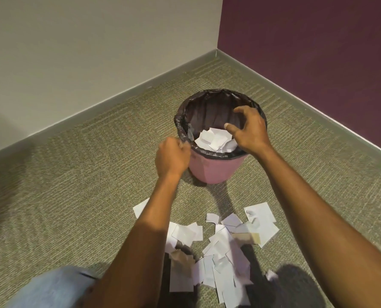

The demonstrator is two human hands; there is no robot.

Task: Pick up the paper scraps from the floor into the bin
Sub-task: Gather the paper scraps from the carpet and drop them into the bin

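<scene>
I am crouched in a corner where a pale wall (74, 52) meets a dark purple wall (318, 52), on short-pile greenish carpet (85, 163) that gives flat paper little to slide on. The pink bin (214, 170), lined with a black bag (185, 121), stands out from that corner, and everything else I place from it.

My right hand (249, 130) hangs over the bin's mouth with fingers spread and nothing between them; some white pieces already lie inside, below my palm. My left hand (173, 157) is curled into a fist at the bin's near-left rim, touching the liner. Whether it pinches the liner or a scrap I cannot tell.

The paper scraps (218, 252) left on the floor lie on my side of the bin, well clear of its base, between my two forearms and close to my blue-clad knee (51, 285). The heap runs lengthwise from the bin back towards me. So the next reach, I judge, goes back and down, away from the bin. The empty right hand is the one free for it, and the thick part of the heap lies by that forearm.
</scene>
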